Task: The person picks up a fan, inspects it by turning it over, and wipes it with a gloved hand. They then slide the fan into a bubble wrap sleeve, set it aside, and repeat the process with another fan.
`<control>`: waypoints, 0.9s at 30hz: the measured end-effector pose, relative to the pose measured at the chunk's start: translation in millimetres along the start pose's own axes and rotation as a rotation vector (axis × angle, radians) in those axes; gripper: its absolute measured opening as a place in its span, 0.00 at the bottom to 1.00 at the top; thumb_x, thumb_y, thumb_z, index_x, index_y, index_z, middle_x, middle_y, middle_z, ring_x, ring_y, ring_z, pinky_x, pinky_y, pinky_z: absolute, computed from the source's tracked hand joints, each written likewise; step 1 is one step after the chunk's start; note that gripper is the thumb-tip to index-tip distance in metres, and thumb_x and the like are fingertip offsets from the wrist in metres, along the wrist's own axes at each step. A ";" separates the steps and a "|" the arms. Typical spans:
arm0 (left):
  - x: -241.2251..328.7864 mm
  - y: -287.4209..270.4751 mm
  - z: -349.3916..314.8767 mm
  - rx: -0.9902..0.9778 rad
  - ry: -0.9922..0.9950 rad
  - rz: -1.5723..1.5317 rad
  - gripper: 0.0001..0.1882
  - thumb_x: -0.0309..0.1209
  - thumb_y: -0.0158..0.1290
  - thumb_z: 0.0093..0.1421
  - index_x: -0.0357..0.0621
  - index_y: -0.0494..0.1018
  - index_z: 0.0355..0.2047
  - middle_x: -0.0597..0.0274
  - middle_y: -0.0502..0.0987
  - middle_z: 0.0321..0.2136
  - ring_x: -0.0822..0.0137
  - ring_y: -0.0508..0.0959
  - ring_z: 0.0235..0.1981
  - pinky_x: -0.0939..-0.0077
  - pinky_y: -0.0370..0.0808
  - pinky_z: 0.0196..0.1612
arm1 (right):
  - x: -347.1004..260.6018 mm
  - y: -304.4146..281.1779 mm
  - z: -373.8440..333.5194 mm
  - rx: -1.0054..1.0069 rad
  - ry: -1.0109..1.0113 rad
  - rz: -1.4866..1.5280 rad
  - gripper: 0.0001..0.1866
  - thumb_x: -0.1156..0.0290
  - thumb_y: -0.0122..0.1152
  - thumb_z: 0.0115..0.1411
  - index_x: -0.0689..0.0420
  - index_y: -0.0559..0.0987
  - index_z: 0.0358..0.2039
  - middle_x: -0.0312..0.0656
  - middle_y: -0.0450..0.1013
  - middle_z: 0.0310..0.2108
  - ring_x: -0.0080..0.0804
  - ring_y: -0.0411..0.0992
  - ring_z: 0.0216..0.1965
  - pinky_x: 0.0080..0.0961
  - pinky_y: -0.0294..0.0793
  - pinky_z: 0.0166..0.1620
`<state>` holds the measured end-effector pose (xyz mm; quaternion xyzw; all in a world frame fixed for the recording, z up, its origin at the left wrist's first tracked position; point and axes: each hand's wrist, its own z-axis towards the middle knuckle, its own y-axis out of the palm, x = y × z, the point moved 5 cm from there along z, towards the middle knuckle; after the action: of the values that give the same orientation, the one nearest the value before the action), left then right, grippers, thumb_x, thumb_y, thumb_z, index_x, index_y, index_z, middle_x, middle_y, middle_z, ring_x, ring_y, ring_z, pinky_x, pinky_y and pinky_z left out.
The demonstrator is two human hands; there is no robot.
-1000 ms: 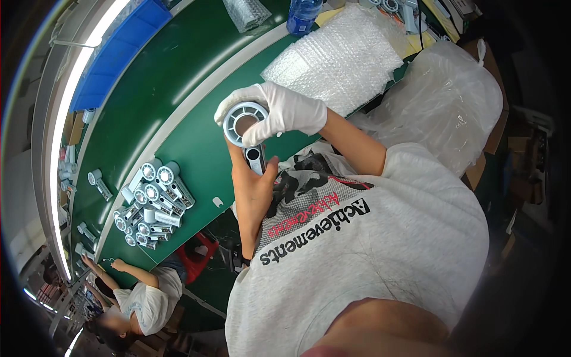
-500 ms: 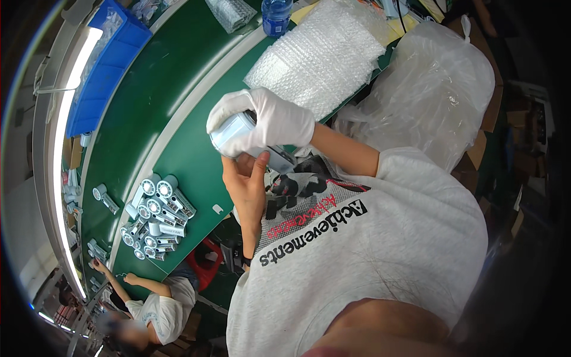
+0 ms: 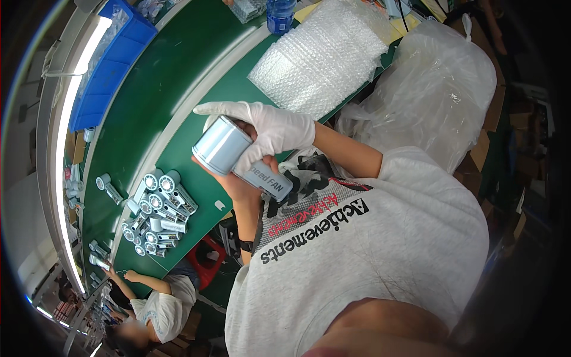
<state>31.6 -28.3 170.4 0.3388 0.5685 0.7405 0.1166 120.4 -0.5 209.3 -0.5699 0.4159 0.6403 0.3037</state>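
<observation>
Both my hands are on a light blue handheld fan (image 3: pixel 223 146), its round drum-shaped head toward the upper left and its handle toward my shirt. My right hand (image 3: pixel 276 128), in a white glove, grips it from above with the thumb along the handle and one finger stretched past the head. Bare, my left hand (image 3: pixel 241 189) is closed round it from beneath, and its fingers are partly hidden behind the fan. Dark lettering faces up on the handle. To the left, a pile of similar fans (image 3: pixel 160 208) lies on the green table (image 3: pixel 184 140).
A stack of bubble wrap bags (image 3: pixel 321 59) lies beyond my right hand, near a blue-tinted bottle (image 3: pixel 280 16). A large clear plastic bag (image 3: pixel 425 98) stands at the right. Far left is a blue bin (image 3: pixel 113 68). A co-worker (image 3: pixel 163 309) sits at lower left, holding a fan.
The fan has turned so its lettered handle side faces up. My gloved fingers have loosened and straightened over the head. The co-worker's hand now has a fan raised.
</observation>
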 end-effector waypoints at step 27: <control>33.9 -59.6 40.2 0.509 0.384 0.350 0.33 0.55 0.41 0.55 0.41 0.58 0.51 0.57 0.71 0.34 0.62 0.71 0.33 0.65 0.71 0.37 | 46.9 -0.5 -11.7 0.330 0.422 -0.635 0.26 0.71 0.59 0.43 0.61 0.63 0.44 0.45 0.69 0.33 0.35 0.72 0.28 0.35 0.73 0.37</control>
<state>19.2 40.7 133.0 0.3038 0.6797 0.6341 -0.2089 118.6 -14.5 163.1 -0.7323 0.3697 0.3086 0.4815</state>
